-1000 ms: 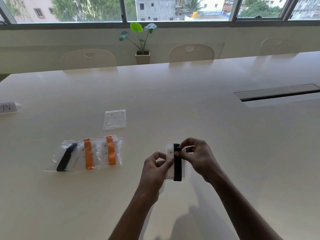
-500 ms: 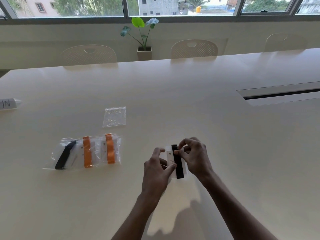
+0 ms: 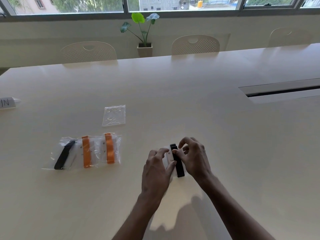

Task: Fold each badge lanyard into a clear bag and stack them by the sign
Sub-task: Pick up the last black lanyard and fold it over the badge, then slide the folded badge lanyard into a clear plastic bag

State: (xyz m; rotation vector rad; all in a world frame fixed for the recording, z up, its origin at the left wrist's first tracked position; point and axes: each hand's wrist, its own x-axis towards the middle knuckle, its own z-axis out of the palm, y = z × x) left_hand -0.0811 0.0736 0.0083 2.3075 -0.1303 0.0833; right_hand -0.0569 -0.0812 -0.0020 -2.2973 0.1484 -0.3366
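A folded black lanyard [image 3: 178,165] with its white badge [image 3: 168,157] lies on the table under both hands. My left hand [image 3: 156,172] holds the badge's left side, thumb against the strap. My right hand [image 3: 194,158] pinches the strap near its top with curled fingers. To the left lie three filled clear bags in a row: one with a black lanyard [image 3: 63,156] and two with orange lanyards [image 3: 86,151] [image 3: 109,148]. An empty clear bag [image 3: 114,115] lies behind them. The sign [image 3: 7,102] stands at the far left edge.
A long pale table [image 3: 225,135] has a cable slot [image 3: 284,90] at the right. Behind it stand perforated chairs [image 3: 89,51] and a potted plant [image 3: 144,32] below the windows.
Both hands lowered the black lanyard and badge from just above the table down onto its surface. The camera tilted slightly.
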